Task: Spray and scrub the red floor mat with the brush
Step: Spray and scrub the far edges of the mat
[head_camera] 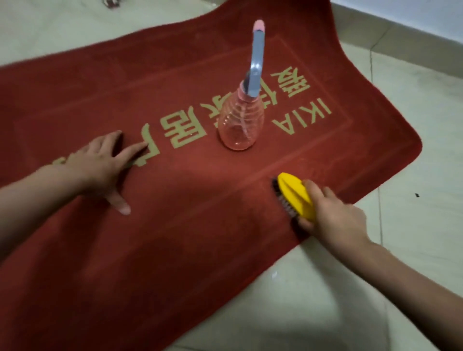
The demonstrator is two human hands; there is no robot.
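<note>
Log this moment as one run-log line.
step: scrub | right hand: grips yellow brush, bristles on red mat | left hand: flat on mat | spray bottle: upright on mat, untouched

Home: tiled floor [413, 155], doormat [125, 250]

Pale tiled floor [413, 125] with thin grey grout lines; light wall [413, 12] at upper right; small dark speck [416, 195] on a right-hand tile; metallic object [110, 2] cut off at the top edge, unidentifiable.
</note>
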